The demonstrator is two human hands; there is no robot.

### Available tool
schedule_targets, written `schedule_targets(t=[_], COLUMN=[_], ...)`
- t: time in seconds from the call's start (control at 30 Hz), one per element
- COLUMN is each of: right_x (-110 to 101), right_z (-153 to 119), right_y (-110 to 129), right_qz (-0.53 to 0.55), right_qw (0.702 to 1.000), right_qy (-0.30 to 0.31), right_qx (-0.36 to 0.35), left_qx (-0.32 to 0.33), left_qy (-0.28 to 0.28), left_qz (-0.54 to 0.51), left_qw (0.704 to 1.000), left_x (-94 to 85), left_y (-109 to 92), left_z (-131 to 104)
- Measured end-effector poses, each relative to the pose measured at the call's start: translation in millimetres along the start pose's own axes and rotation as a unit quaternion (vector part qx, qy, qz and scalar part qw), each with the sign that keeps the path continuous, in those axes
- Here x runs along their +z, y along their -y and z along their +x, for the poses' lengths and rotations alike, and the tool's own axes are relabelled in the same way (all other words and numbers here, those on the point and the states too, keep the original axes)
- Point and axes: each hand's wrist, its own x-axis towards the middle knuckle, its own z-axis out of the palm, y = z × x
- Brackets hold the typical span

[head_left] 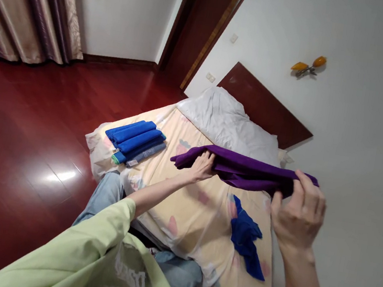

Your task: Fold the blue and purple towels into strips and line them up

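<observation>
A purple cloth (245, 169), folded lengthwise into a long strip, is stretched between my two hands above the bed. My left hand (204, 165) grips it near its left end, with a short tail of fabric past the fingers. At the other end my right hand (300, 211) pinches the cloth between thumb and fingers. Below it, toward the right side of the bed, lies a crumpled blue cloth (246, 237). Several folded blue cloths (136, 137) are piled at the left of the bed, with a grey-blue packet or cloth (146, 153) along their near side.
The bed (181, 210) has a cream sheet with a printed pattern. A white pillow or quilt (228, 115) lies against the brown headboard (266, 107). A white wall (369, 142) runs along the right. Dark red floor (32, 137) extends left toward the curtains (32, 2).
</observation>
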Motion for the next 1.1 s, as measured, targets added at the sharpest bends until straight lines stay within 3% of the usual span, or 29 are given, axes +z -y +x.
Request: schedule_targets(t=[0.17, 0.37, 0.57, 0.7, 0.8, 0.93, 1.1], right_x=[10.0, 4.9, 12.0, 28.4, 33.9, 17.3, -16.2], right_z=[-1.9, -13.1, -52.7, -97.3, -125.4, -136.9, -134.1], right_y=[-22.1, -39.7, -51.0, -52.4, -55.1, -58.8, -65.4], right_qz=[0.018, 0.06, 0.026, -0.025, -0.026, -0.023, -0.03], right_qw=[0.997, 0.997, 0.995, 0.994, 0.994, 0.987, 0.97], right_qy=[-0.074, -0.008, 0.043, 0.064, 0.059, 0.021, 0.01], right_qx=[-0.034, 0.048, 0.082, 0.09, 0.089, 0.156, 0.241], left_qx=[0.068, 0.149, 0.065, 0.088, 0.104, 0.129, 0.082], left_qy=[0.02, 0.093, 0.032, 0.042, 0.07, 0.108, 0.153], left_qz=[-0.003, -0.107, -0.042, 0.003, 0.034, 0.054, 0.084], left_qw=[0.998, 0.979, 0.996, 0.995, 0.992, 0.984, 0.981], left_x=[-4.0, -12.2, -54.4, -83.4, -94.9, -93.1, -78.7], left_y=[5.7, 45.3, 92.8, 89.1, 84.0, 102.2, 138.0], left_z=[-4.6, -27.4, -58.4, -58.8, -52.2, -52.0, -66.3])
